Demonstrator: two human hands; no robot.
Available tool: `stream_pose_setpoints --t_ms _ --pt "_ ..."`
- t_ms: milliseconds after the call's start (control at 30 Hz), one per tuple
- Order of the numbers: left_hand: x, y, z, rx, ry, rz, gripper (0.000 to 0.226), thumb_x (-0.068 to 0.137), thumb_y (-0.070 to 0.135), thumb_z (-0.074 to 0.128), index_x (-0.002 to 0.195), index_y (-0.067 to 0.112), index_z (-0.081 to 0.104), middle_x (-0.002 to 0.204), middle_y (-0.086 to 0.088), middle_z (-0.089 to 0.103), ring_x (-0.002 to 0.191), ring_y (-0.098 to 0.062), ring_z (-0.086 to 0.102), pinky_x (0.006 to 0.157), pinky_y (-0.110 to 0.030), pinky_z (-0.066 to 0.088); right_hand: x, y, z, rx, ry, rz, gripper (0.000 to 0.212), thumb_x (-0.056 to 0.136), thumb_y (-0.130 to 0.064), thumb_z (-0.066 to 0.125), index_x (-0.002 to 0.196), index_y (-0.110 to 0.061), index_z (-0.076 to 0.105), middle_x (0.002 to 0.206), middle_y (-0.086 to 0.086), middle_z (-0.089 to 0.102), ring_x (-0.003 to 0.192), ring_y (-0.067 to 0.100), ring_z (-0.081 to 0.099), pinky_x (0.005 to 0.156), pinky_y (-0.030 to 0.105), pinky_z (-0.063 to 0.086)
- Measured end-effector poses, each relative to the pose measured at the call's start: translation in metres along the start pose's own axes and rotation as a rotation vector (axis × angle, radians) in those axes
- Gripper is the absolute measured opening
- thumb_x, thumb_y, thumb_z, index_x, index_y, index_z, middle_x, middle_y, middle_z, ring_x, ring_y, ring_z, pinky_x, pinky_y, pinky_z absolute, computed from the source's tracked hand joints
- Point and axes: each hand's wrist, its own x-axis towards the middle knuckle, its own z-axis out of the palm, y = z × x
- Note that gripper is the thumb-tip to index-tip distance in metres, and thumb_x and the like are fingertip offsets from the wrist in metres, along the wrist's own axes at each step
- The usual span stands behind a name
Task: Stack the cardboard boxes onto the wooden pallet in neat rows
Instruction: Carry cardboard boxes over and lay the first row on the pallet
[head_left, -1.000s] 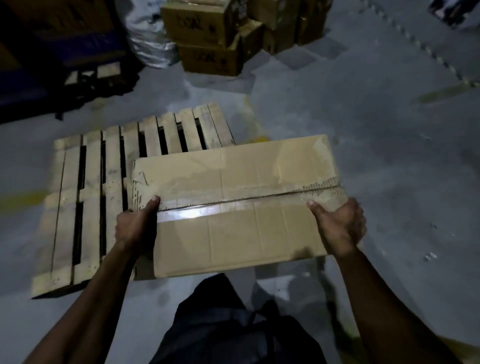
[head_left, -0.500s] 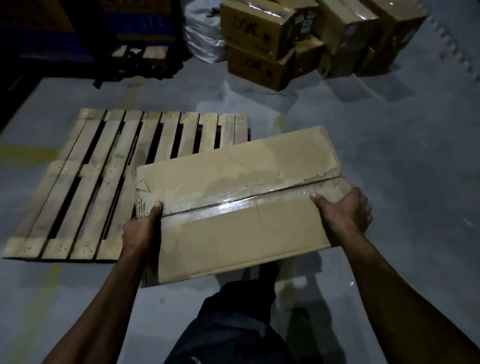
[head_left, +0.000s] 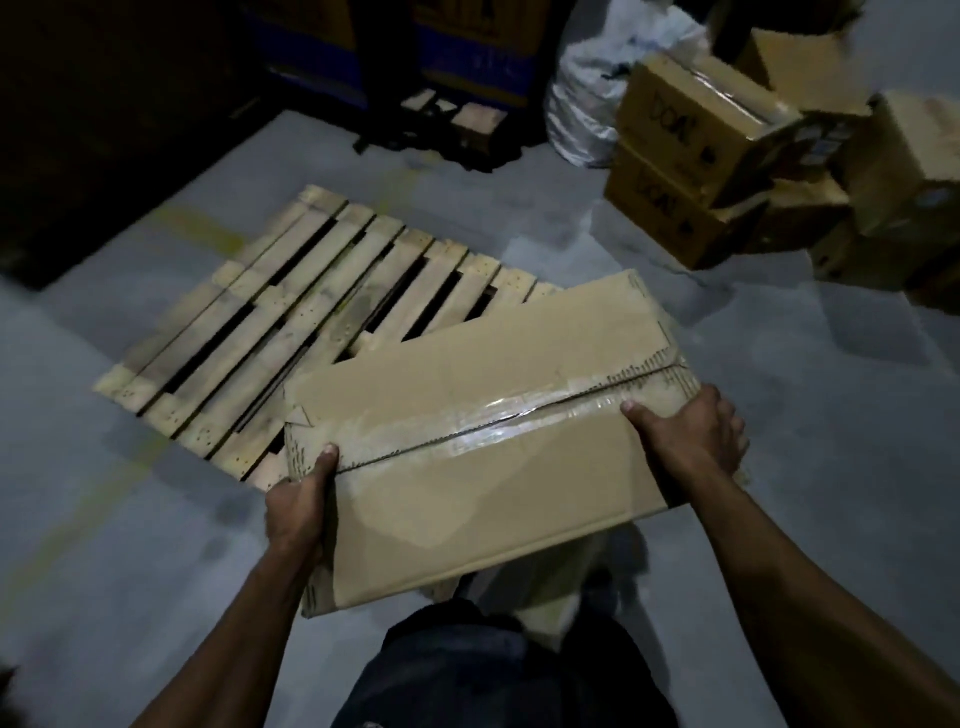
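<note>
Left hand (head_left: 297, 512) and right hand (head_left: 693, 441) are gripping the ends of the wide tan taped cardboard box (head_left: 483, 436) above the slatted wooden pallet (head_left: 291, 317); it looks stiff, bulky, best carried by its ends.

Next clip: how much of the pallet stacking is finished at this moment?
Nothing is stacked: the visible slats of the wooden pallet are bare. In hand: the left hand and right hand grip one taped cardboard box by its ends. Left: this box, plus the pile of boxes behind.
</note>
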Motion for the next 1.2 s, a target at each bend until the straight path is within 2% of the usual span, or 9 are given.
stream_pose_setpoints --t_ms 67,233,400,600,733,833,967,1033,1200 --pt "-0.007 -0.006 0.01 -0.042 0.067 -0.073 0.071 0.075 0.069 0.071 0.085 0.0 0.06 0.096 -0.02 0.062 0.089 -0.036 0.057 0.077 -0.044 0.047 0.032 -0.014 0.007 -0.02 -0.059 -0.078 0.094 0.074 -0.059 0.078 0.142 -0.006 0.039 0.145 0.021 0.042 0.136 0.039 0.036 0.113 0.046 0.026" --pt "-0.033 -0.023 0.047 -0.144 0.237 -0.208 0.077 0.074 0.069 0.071 0.097 -0.004 0.062 0.103 -0.026 0.065 0.084 -0.036 0.057 0.069 -0.041 0.044 0.109 -0.042 0.04 -0.103 -0.201 -0.274 0.093 0.074 -0.062 0.076 0.138 -0.004 0.042 0.141 0.022 0.047 0.133 0.041 0.04 0.113 0.048 0.028" --pt "-0.059 -0.044 0.086 -0.272 0.369 -0.375 0.076 0.078 0.061 0.073 0.121 -0.001 0.059 0.12 -0.023 0.06 0.102 -0.038 0.056 0.085 -0.043 0.047 0.163 -0.066 0.078 -0.19 -0.363 -0.406 0.096 0.075 -0.06 0.077 0.142 -0.003 0.039 0.145 0.023 0.043 0.137 0.041 0.036 0.115 0.049 0.025" --pt "-0.058 -0.083 0.128 -0.306 0.522 -0.515 0.079 0.075 0.064 0.073 0.119 0.0 0.06 0.121 -0.024 0.061 0.106 -0.04 0.057 0.093 -0.05 0.05 0.195 -0.071 0.158 -0.293 -0.485 -0.507 0.1 0.074 -0.06 0.078 0.144 -0.002 0.036 0.148 0.024 0.041 0.14 0.042 0.033 0.115 0.049 0.023" --pt "-0.025 -0.125 0.16 -0.299 0.584 -0.573 0.084 0.073 0.068 0.072 0.125 0.004 0.059 0.124 -0.021 0.062 0.109 -0.039 0.058 0.095 -0.046 0.05 0.214 -0.055 0.235 -0.327 -0.545 -0.557 0.098 0.074 -0.06 0.077 0.143 -0.002 0.038 0.146 0.023 0.043 0.139 0.042 0.034 0.115 0.051 0.025" --pt "0.007 -0.162 0.181 -0.291 0.612 -0.579 0.091 0.066 0.076 0.068 0.125 0.006 0.06 0.121 -0.02 0.064 0.106 -0.038 0.06 0.095 -0.048 0.051 0.225 -0.039 0.292 -0.322 -0.567 -0.599 0.1 0.075 -0.06 0.077 0.146 -0.004 0.036 0.148 0.022 0.042 0.14 0.041 0.033 0.115 0.05 0.026" --pt "0.053 -0.213 0.202 -0.291 0.651 -0.567 0.078 0.08 0.065 0.069 0.129 0.005 0.057 0.117 -0.014 0.061 0.103 -0.036 0.058 0.087 -0.041 0.05 0.235 -0.022 0.36 -0.3 -0.569 -0.661 0.098 0.075 -0.059 0.077 0.146 -0.004 0.037 0.149 0.022 0.042 0.14 0.041 0.033 0.115 0.051 0.029" --pt "0.074 -0.229 0.209 -0.262 0.649 -0.529 0.074 0.083 0.059 0.069 0.131 0.005 0.053 0.12 -0.014 0.059 0.108 -0.036 0.057 0.091 -0.044 0.05 0.239 -0.015 0.387 -0.295 -0.555 -0.695 0.097 0.077 -0.06 0.075 0.146 -0.004 0.037 0.148 0.023 0.042 0.139 0.041 0.034 0.115 0.052 0.029" --pt "0.112 -0.253 0.237 -0.031 0.64 -0.307 0.068 0.087 0.045 0.069 0.136 0.008 0.038 0.138 -0.02 0.049 0.126 -0.039 0.049 0.105 -0.048 0.041 0.234 0.013 0.442 -0.425 -0.539 -0.855 0.102 0.089 -0.068 0.053 0.158 -0.009 0.005 0.162 0.02 0.017 0.147 0.039 0.019 0.12 0.049 0.014"
